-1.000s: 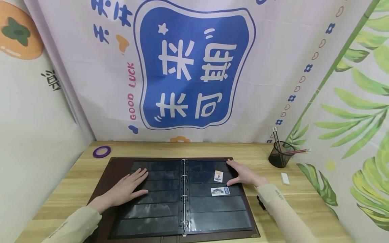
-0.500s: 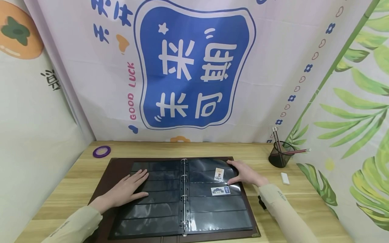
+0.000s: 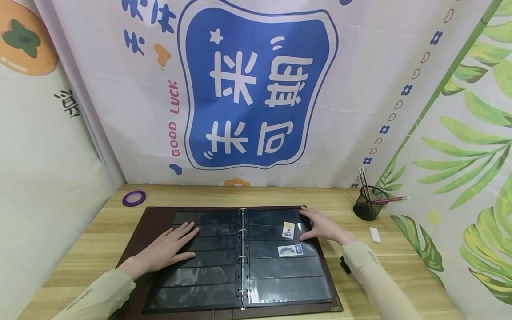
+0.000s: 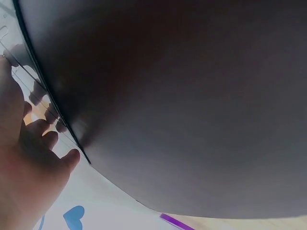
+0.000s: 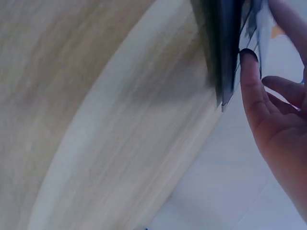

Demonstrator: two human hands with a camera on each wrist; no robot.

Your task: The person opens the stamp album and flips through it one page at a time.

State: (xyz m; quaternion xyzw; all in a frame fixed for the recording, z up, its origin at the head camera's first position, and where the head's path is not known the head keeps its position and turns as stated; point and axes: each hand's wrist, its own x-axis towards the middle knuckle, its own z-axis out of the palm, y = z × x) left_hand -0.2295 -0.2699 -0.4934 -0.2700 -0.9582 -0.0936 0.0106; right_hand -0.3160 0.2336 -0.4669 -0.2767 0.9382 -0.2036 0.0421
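Note:
A stamp album (image 3: 242,262) with a dark brown cover lies spread on the table, its black pocket pages held by metal rings. Flat on the left page rests my left hand (image 3: 164,252), fingers straight and thumb apart. My right hand (image 3: 323,226) is at the upper right edge of the right page (image 3: 286,269); its thumb touches the page and its fingers reach toward the top corner. Two stamps sit in that page's pockets: a small upright stamp (image 3: 288,230) and a wider blue-and-white stamp (image 3: 290,250). In the right wrist view, thumb and fingers are apart at the page edge (image 5: 230,91).
A purple ring of tape (image 3: 134,198) lies at the back left. On the right stand a black mesh pen holder (image 3: 367,209) with pencils and a white eraser (image 3: 374,235). A small black object (image 3: 345,265) lies beneath the right forearm. A printed cloth (image 3: 260,89) hangs behind the table.
My right hand has shifted slightly up and right along the page edge. Reflections on the right page changed and the upper stamp moved slightly. The left hand stays nearly still.

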